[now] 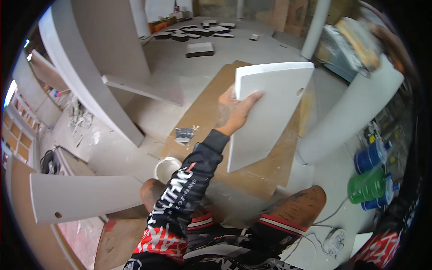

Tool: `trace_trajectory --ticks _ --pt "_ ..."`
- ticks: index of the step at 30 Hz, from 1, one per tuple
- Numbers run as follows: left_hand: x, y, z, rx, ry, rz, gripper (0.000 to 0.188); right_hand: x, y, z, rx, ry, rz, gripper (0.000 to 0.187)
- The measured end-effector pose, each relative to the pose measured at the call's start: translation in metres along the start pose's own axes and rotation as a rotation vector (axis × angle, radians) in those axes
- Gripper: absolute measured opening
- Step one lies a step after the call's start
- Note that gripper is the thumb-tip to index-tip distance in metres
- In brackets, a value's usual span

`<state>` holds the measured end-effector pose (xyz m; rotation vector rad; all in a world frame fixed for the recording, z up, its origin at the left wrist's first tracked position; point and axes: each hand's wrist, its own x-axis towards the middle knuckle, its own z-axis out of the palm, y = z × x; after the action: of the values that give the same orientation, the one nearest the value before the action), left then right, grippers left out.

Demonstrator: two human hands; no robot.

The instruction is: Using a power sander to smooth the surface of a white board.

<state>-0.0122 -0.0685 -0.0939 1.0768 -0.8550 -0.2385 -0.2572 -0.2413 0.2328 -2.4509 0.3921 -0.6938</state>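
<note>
With my left hand (235, 109) I grip the left edge of a pale grey, slightly curved panel (270, 114), thumb across its face and fingers behind it. The panel stands tilted in front of my knees, with a small round hole near its right edge. Raised at the far right, my right hand (390, 45) is blurred by motion. Its fingers seem closed on a long yellowish block (359, 44) with a pale side. That block is apart from the panel, and its exact kind is too smeared to tell.
A brown sheet (202, 119) lies under the panel, beside a white bucket (168, 168). Another curved panel (85, 195) stands at left. A large white tube (353, 110), blue and green jugs (366, 185) and a cable (330, 216) are at right. Several dark-edged blocks (200, 49) lie behind.
</note>
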Motion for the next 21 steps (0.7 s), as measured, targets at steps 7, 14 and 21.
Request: trace_trajectory --ticks 7,14,21 --pt "-0.011 0.009 -0.002 0.001 0.004 -0.033 0.037 0.078 0.060 0.040 -0.166 -0.131 -0.044 0.066" --pt "-0.016 0.018 0.003 -0.016 -0.004 -0.057 0.035 0.091 0.078 0.052 -0.442 -0.145 0.018 0.070" --pt "-0.017 0.016 0.002 0.023 0.000 -0.017 0.034 0.096 0.084 0.063 -0.458 -0.176 0.067 0.071"
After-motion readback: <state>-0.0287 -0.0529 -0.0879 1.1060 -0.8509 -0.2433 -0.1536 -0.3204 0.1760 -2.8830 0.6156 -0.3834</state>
